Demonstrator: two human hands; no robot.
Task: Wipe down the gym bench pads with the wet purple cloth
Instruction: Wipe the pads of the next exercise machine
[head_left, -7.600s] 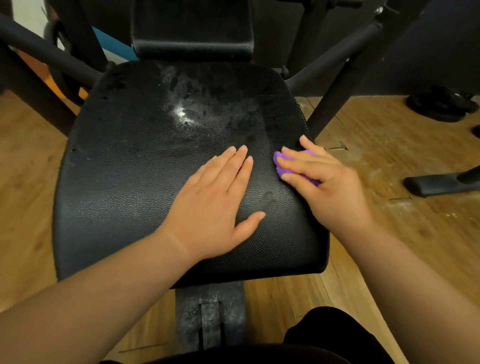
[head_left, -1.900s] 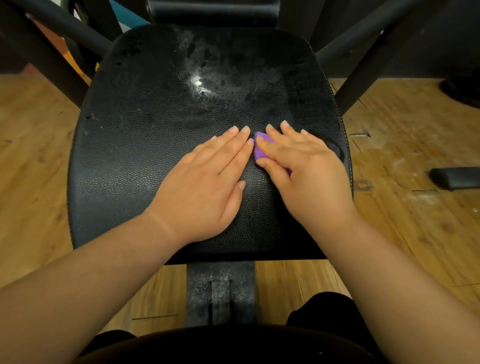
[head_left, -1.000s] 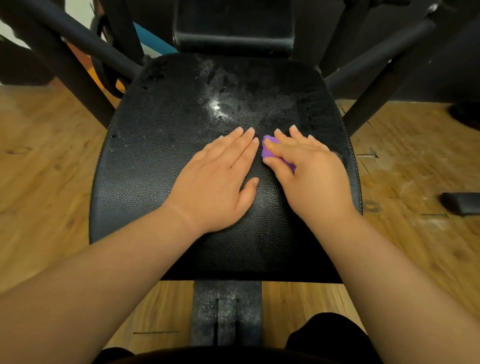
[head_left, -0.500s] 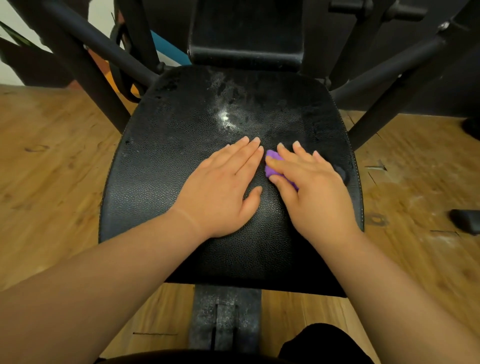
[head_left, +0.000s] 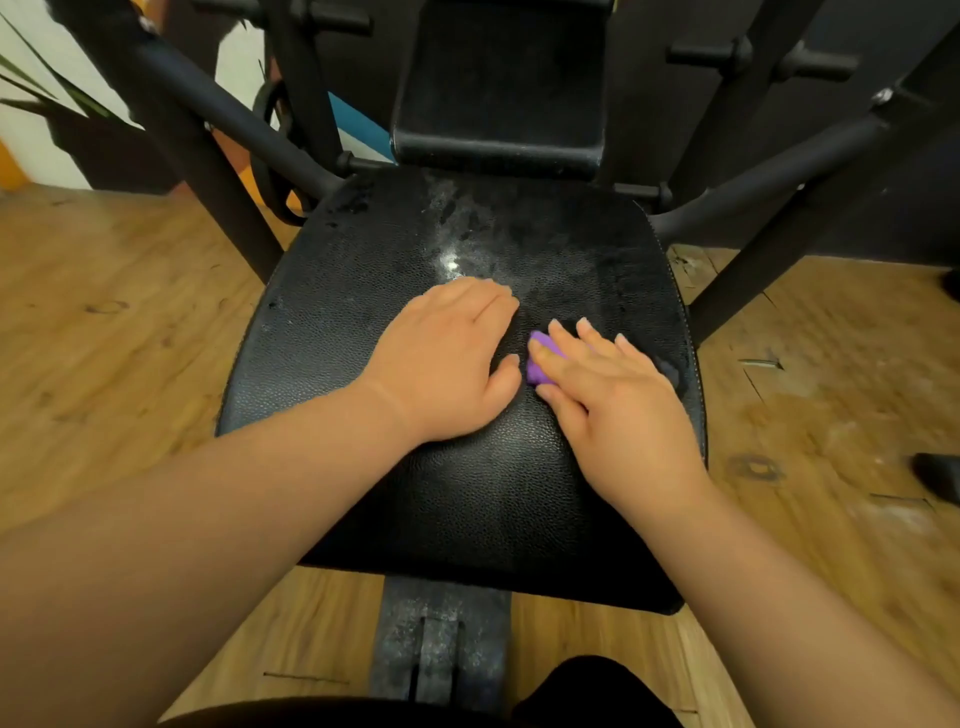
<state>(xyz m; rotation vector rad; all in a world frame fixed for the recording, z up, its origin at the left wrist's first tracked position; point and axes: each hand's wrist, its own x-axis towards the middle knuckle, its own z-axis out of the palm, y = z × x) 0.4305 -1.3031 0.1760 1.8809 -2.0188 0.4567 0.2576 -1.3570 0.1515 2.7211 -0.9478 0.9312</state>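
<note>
Presses the purple cloth (head_left: 537, 364) down on the seat pad (head_left: 363, 312) with the right hand (head_left: 618, 410), fingers stretched flat over it and not curled round, hiding most of it and leaving only a small purple edge in sight. Rests the left hand (head_left: 447, 364) flat on the pad just beside, fingers straight, holding nothing.

Probably in the middle of the wiping: leaves a whitish patch (head_left: 452, 249) farther back on the seat, beyond both hands, and does not touch the back pad (head_left: 498, 78).

Possible trouble from here:
- May slide off the cloth, since held only by pressure of flat fingers.
- May bunch it into a lump and so clean little with each stroke.
- May only smear the residue wider if too wet or already dirty.
- May push it over the near right edge, down to the wooden floor (head_left: 831, 364).
</note>
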